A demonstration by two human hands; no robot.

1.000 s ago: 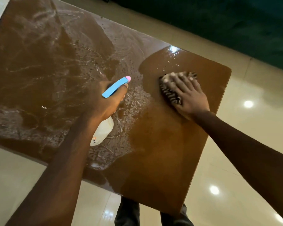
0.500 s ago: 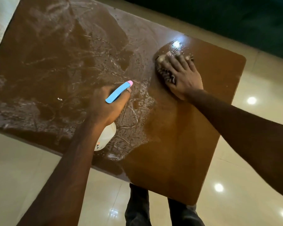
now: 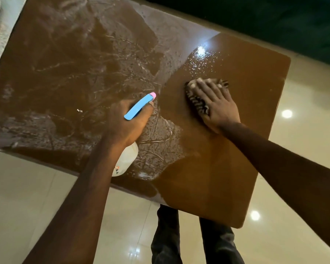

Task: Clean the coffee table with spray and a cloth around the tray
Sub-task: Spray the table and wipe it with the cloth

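Glossy cream floor tiles (image 3: pixel 36 206) fill the nearest ground and mirror several round ceiling lights. Two legs in dark trousers (image 3: pixel 166 235) stand on them, just below the near edge of the brown tabletop (image 3: pixel 208 178).

Over that near edge, the left grip (image 3: pixel 130 122) is curled round the neck of a spray bottle (image 3: pixel 126 161). The bottle's white body hangs below the wrist. Its blue head with a pink tip points away from the person, toward the middle of the tabletop. One finger lies alongside the blue head; whether it presses the trigger cannot be told from this angle.

Right of the bottle and a little farther off, the right grip (image 3: pixel 217 103) lies spread, fingers straight, pressing flat on a dark striped cloth (image 3: pixel 196 102). The cloth is bunched under the palm and shows at the fingertips and on the thumb side. It touches the tabletop well inside the right-hand part, which looks smooth and evenly brown.

Beyond the fingertips, a patch of droplets (image 3: pixel 200 61) glints under a light. The left and middle of the tabletop carry a whitish streaky film (image 3: pixel 84 73) with scratch-like lines.

Past the far edge lies a dark green mass (image 3: pixel 274 20), possibly a sofa or rug.
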